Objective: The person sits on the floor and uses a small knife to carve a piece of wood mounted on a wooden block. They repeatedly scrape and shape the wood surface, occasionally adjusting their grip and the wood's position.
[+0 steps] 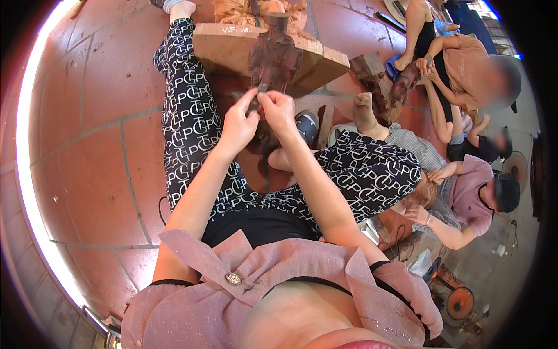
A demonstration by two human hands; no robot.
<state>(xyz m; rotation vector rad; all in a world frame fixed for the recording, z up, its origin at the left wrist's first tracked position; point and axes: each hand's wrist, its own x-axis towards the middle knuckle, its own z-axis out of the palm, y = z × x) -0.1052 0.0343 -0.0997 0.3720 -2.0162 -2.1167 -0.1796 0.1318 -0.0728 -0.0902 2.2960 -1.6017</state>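
A dark brown carved wooden figure (276, 55) with a flat-topped head stands between my legs, against a pale wooden block (224, 43). Both my hands meet at the figure's near, lower end. My left hand (238, 126) is closed, index finger and thumb curled around something dark and small that I cannot make out. Pinched fingers of my right hand (278, 110) press close to the left fingertips at a small greyish bit, too small to name. The figure's lowest part is hidden behind my hands.
Pale wood shavings or cloth (232, 10) and a dark thin tool (254, 11) lie on the block. To the right, a person in a tan shirt (468, 70) handles a brown carving (405, 84). Nearer sits another in a pink shirt (469, 186). A fan (460, 302) stands lower right.
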